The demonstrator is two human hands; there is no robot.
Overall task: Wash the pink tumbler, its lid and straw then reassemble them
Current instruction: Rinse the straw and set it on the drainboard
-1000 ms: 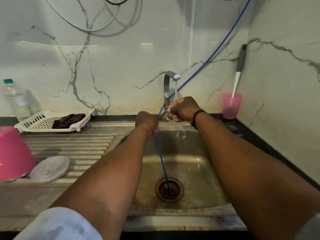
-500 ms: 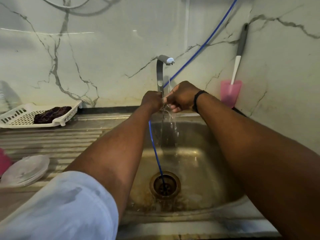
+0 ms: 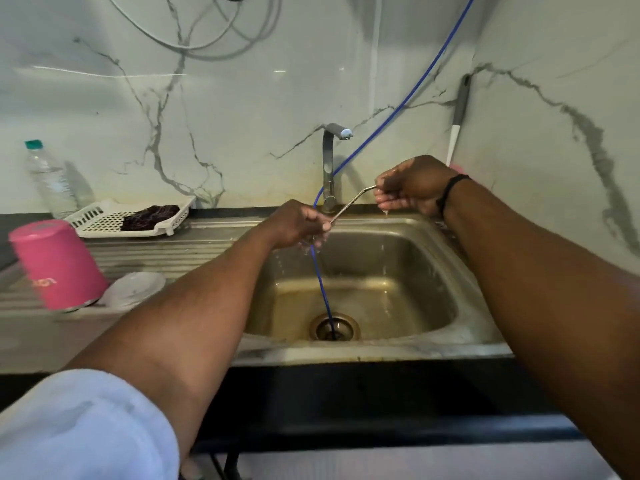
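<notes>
A thin bent metal straw (image 3: pixel 351 202) spans between my two hands above the sink (image 3: pixel 398 344). My left hand (image 3: pixel 298 225) grips its lower end and my right hand (image 3: pixel 410 185) grips its bent upper end; both hands are wet and dripping. The pink tumbler (image 3: pixel 57 265) stands upside down on the steel draining board at the left. Its clear lid (image 3: pixel 133 289) lies beside it, leaning against its rim.
The tap (image 3: pixel 332 161) stands behind the sink with no water running. A blue hose (image 3: pixel 322 292) drops from the wall into the drain (image 3: pixel 334 327). A white basket with a dark scrubber (image 3: pixel 149 214), a plastic bottle (image 3: pixel 48 178) and a brush (image 3: pixel 459 119) line the back.
The water has stopped running. My hands have drawn apart from under the spout, right hand to the right, so the straw now shows between them. The view shifted, bringing the tumbler back in.
</notes>
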